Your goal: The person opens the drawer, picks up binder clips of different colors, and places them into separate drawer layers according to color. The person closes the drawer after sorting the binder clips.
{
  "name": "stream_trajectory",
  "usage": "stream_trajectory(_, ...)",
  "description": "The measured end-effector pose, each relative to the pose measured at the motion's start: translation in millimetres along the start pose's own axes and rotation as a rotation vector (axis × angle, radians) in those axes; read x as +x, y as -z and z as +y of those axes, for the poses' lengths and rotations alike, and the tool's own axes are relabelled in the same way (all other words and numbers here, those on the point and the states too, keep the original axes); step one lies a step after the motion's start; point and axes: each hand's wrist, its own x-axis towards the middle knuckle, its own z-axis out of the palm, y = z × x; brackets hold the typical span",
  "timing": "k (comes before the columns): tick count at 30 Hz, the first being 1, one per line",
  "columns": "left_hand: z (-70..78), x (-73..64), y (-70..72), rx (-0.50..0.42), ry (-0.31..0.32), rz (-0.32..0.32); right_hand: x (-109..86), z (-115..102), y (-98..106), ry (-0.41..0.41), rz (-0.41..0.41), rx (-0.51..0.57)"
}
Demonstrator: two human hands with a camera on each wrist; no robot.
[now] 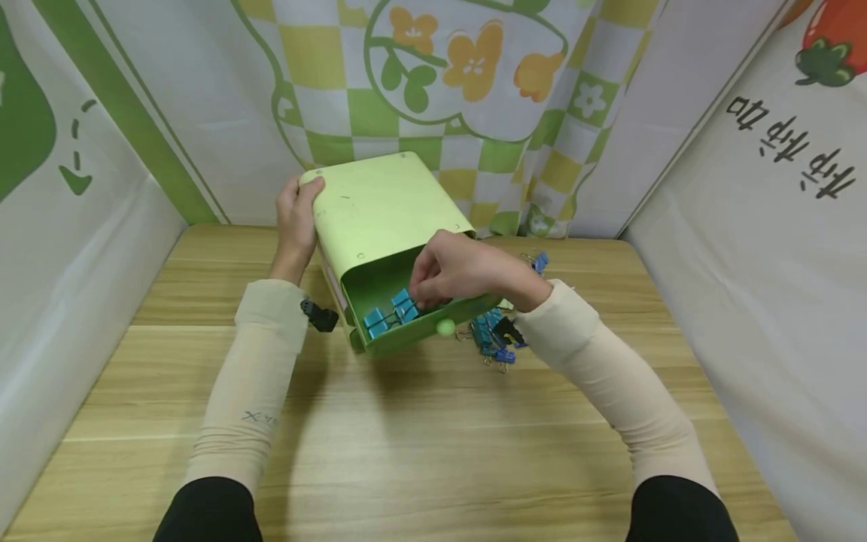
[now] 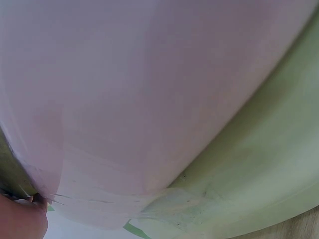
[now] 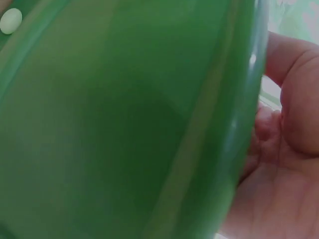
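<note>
A light green box [image 1: 386, 207] with a pulled-out green drawer [image 1: 406, 342] stands tilted on the table. My left hand [image 1: 296, 229] grips its far left corner, thumb on the top. Over the drawer, my right hand [image 1: 460, 267] reaches in with curled fingers and pinches a blue binder clip [image 1: 405, 306] by its handle end. Another blue binder clip [image 1: 375, 322] lies to the left inside the drawer. In the left wrist view, the box's pinkish side panel [image 2: 124, 99] fills most of the picture. The right wrist view shows the drawer's green outside [image 3: 99, 124] close beside the palm [image 3: 279, 184].
Several blue and black binder clips [image 1: 484, 335] are heaped on the wooden table [image 1: 406, 467], right of the drawer and partly under the right forearm. A small black object [image 1: 320, 316] sits by the left cuff. A patterned curtain [image 1: 379, 113] hangs behind the box.
</note>
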Motion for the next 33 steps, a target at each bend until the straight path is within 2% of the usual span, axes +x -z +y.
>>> stream_trajectory(12,-0.6,0.5,-0.1,-0.001,-0.002,0.001,10.3,-3.2,-10.0,0.021,-0.051,-0.068)
stream_trajectory(18,-0.8,1.0,-0.1,-0.009,0.006,0.005,10.3,-3.4,-7.7,-0.012,-0.059,-0.119)
stream_trajectory(26,-0.1,1.1,0.2,-0.013,0.001,0.001,-2.4,-4.2,2.8,-0.032,-0.005,-0.100)
stream_trajectory(33,-0.7,1.0,0.7,-0.023,0.000,-0.005,-24.5,-6.5,20.0,-0.004,0.113,-0.130)
